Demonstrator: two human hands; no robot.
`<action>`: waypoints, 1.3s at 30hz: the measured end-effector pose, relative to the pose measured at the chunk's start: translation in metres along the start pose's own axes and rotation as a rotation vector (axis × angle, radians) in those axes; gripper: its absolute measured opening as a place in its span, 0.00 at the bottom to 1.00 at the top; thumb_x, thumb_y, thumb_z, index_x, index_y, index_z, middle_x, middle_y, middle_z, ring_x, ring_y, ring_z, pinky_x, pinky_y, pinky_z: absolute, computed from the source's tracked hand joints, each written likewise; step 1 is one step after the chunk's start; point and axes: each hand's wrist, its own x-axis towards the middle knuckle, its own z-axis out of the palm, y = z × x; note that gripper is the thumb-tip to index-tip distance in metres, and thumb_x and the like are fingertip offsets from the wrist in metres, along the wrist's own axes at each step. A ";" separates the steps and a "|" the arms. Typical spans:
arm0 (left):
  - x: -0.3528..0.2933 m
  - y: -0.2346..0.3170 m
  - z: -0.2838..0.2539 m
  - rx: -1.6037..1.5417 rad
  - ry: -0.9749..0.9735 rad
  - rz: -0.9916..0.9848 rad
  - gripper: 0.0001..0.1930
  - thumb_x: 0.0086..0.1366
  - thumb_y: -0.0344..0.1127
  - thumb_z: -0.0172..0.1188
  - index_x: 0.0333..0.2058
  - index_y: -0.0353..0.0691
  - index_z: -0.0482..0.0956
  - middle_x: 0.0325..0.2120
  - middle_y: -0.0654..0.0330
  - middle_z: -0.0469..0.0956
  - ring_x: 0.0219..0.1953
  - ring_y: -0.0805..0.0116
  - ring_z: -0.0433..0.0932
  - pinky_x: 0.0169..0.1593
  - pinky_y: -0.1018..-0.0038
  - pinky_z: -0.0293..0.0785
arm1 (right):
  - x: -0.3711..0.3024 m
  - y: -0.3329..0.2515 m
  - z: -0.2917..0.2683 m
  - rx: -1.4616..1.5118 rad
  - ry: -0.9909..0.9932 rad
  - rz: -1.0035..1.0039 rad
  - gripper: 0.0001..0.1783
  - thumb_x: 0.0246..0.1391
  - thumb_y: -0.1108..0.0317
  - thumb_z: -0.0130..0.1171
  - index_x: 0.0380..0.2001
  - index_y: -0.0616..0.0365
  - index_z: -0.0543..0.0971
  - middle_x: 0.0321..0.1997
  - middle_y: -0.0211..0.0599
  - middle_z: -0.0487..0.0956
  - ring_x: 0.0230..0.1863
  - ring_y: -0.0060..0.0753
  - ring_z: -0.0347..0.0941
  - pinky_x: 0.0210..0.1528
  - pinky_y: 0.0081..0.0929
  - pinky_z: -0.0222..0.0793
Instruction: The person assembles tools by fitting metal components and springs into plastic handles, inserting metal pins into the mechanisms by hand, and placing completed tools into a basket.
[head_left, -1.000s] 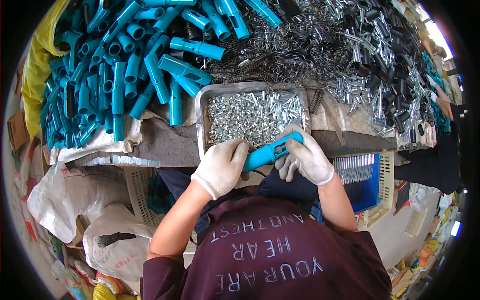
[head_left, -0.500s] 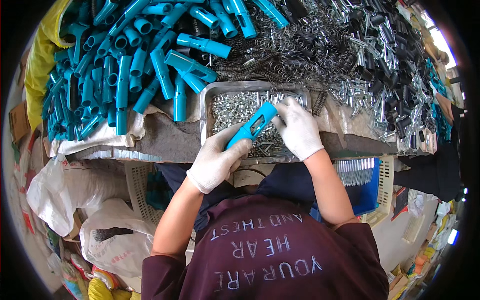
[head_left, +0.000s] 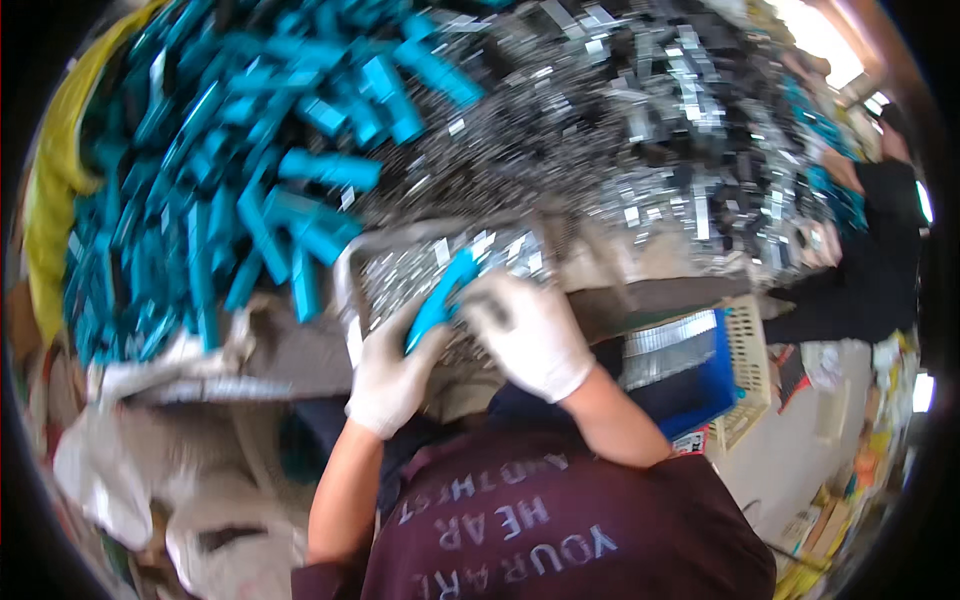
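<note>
A turquoise tube [head_left: 436,303] with a slot cut in its side is held slanted over a metal tray [head_left: 345,290] of small shiny parts. My left hand [head_left: 392,362], in a white glove, is wrapped round its lower end. My right hand [head_left: 532,338], gloved too, lies along the tube's right side with its fingers curled in toward it. Whatever those fingers pinch is hidden, and the picture is smeared by motion.
Similar turquoise tubes [head_left: 200,260] are heaped at the left, beside a yellow sack [head_left: 48,220]. Dark springs [head_left: 500,130] and metal pieces [head_left: 690,180] cover the middle and right. A blue bin [head_left: 715,375] stands in a cream basket [head_left: 745,350]; another person's dark sleeve [head_left: 885,215] shows far right.
The view has swung, so the table and heaps appear shifted. The tube stays in my left hand, now standing steeper. My right hand has gone from the tube's upper end down along its side.
</note>
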 end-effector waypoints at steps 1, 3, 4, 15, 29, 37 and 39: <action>-0.001 -0.008 0.003 0.017 0.051 0.060 0.21 0.63 0.39 0.58 0.51 0.32 0.76 0.33 0.53 0.81 0.37 0.68 0.77 0.47 0.71 0.72 | 0.000 0.002 0.002 -0.109 0.018 -0.069 0.08 0.57 0.70 0.57 0.40 0.59 0.78 0.30 0.45 0.80 0.27 0.39 0.80 0.31 0.33 0.75; -0.006 0.000 0.004 0.049 0.042 0.031 0.21 0.63 0.34 0.57 0.53 0.31 0.75 0.33 0.56 0.80 0.35 0.72 0.76 0.43 0.73 0.73 | -0.004 -0.010 0.001 -0.116 0.034 -0.043 0.08 0.57 0.66 0.58 0.38 0.57 0.77 0.28 0.48 0.79 0.28 0.49 0.79 0.32 0.40 0.74; -0.007 0.003 0.006 0.074 0.049 0.053 0.20 0.62 0.32 0.57 0.52 0.30 0.75 0.33 0.56 0.80 0.34 0.73 0.76 0.42 0.74 0.73 | -0.006 -0.005 0.008 -0.109 0.061 -0.052 0.07 0.57 0.66 0.57 0.37 0.56 0.75 0.26 0.47 0.78 0.28 0.49 0.78 0.31 0.42 0.74; -0.005 -0.008 0.027 0.367 0.359 0.425 0.23 0.59 0.31 0.61 0.52 0.26 0.73 0.33 0.44 0.79 0.32 0.53 0.81 0.37 0.65 0.75 | 0.000 -0.008 0.007 0.181 0.200 0.154 0.11 0.53 0.65 0.63 0.35 0.60 0.75 0.30 0.42 0.82 0.32 0.40 0.82 0.36 0.32 0.76; -0.003 0.023 0.026 0.139 0.077 0.154 0.16 0.62 0.37 0.58 0.44 0.32 0.79 0.23 0.53 0.77 0.27 0.69 0.76 0.36 0.70 0.72 | -0.011 0.040 0.030 0.846 0.217 0.235 0.14 0.62 0.62 0.57 0.43 0.63 0.77 0.34 0.25 0.75 0.37 0.18 0.68 0.40 0.25 0.69; 0.045 -0.023 0.031 0.744 0.238 0.481 0.08 0.59 0.40 0.62 0.31 0.44 0.83 0.31 0.58 0.79 0.36 0.54 0.79 0.39 0.63 0.75 | -0.010 0.050 -0.013 1.560 0.438 0.413 0.24 0.68 0.48 0.45 0.52 0.57 0.69 0.46 0.38 0.74 0.44 0.36 0.74 0.44 0.43 0.73; 0.049 -0.028 0.030 0.781 0.231 0.418 0.08 0.58 0.41 0.63 0.31 0.44 0.82 0.30 0.59 0.78 0.35 0.54 0.79 0.38 0.64 0.75 | -0.016 0.050 -0.005 1.542 0.386 0.453 0.24 0.68 0.49 0.45 0.53 0.57 0.69 0.43 0.37 0.75 0.42 0.33 0.74 0.42 0.37 0.75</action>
